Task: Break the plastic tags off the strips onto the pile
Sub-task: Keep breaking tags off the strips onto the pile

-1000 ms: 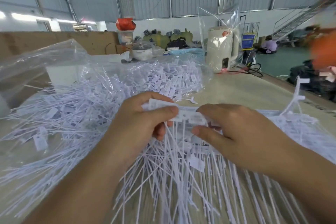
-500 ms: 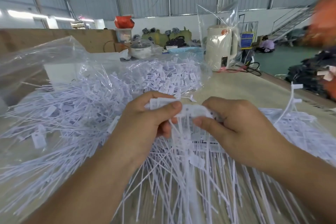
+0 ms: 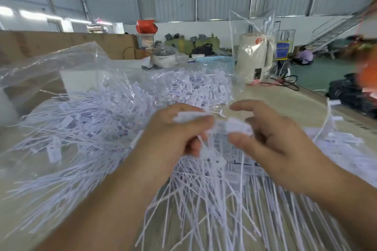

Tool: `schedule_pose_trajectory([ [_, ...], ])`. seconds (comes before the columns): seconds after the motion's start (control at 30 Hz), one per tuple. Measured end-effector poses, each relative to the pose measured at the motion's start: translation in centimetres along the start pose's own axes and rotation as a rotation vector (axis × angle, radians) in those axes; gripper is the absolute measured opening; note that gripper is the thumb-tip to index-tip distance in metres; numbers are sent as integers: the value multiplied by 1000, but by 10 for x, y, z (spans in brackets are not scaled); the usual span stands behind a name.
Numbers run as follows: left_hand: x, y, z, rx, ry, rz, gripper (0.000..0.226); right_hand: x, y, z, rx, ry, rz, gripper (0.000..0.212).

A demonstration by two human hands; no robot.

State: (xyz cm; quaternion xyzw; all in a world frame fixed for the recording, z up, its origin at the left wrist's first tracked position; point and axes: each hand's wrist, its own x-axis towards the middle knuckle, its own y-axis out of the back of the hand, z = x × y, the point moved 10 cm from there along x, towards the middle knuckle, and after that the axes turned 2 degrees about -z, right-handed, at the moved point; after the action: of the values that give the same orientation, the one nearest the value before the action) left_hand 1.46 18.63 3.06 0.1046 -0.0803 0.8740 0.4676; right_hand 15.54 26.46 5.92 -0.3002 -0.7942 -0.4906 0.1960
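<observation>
left hand point(image 3: 173, 134) curled, thumb on top, pinching one end of a white strip of tags point(image 3: 206, 123) against the fingers. right hand point(image 3: 271, 140) pinches the other end, a tag point(image 3: 237, 127), between thumb and a lower finger; its index finger is raised and loosely bent, off the plastic. strip held just above the table, between the two hands, blurred. thin white tails hang down from it toward the camera. pile of loose tags point(image 3: 98, 124) spreads under and to the left of the hands, partly under a clear plastic bag point(image 3: 67, 61). more tags lie flat to the right point(image 3: 346, 149). wooden table point(image 3: 285, 104) bare behind the hands. cream kettle point(image 3: 255, 57) in a clear bag at the far edge, blue basket point(image 3: 216, 61) beside it.
</observation>
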Motion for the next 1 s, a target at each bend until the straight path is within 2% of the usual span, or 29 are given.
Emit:
schedule_pose_trajectory([
  [0.07, -5, -18, -5, 30, 20, -90, 10, -2, -20, -6, -66, 59, -138, 55],
  [0.13, -6, -19, -8, 30, 44, -74, 12, -3, -27, -4, -113, 71, -204, 60],
  [0.37, -10, -21, 0, 233, -35, -67, 20, -5, -35, -1, -209, 50, -307, 69],
  [0.53, -2, -5, -6, 214, -14, 1, 18, -3, -26, 1, -376, 2, -291, 56],
  [0.63, 4, 11, -4, 176, -17, 40, 18, -1, -16, 11, -495, -64, -271, 57],
  [0.83, 6, 9, -10, 209, 17, -11, 20, -2, -19, 20, -410, -110, -313, 42],
  [1.0, 1, 10, -4, 317, 11, 49, 40, -3, -20, 16, -334, -77, -307, 27],
])
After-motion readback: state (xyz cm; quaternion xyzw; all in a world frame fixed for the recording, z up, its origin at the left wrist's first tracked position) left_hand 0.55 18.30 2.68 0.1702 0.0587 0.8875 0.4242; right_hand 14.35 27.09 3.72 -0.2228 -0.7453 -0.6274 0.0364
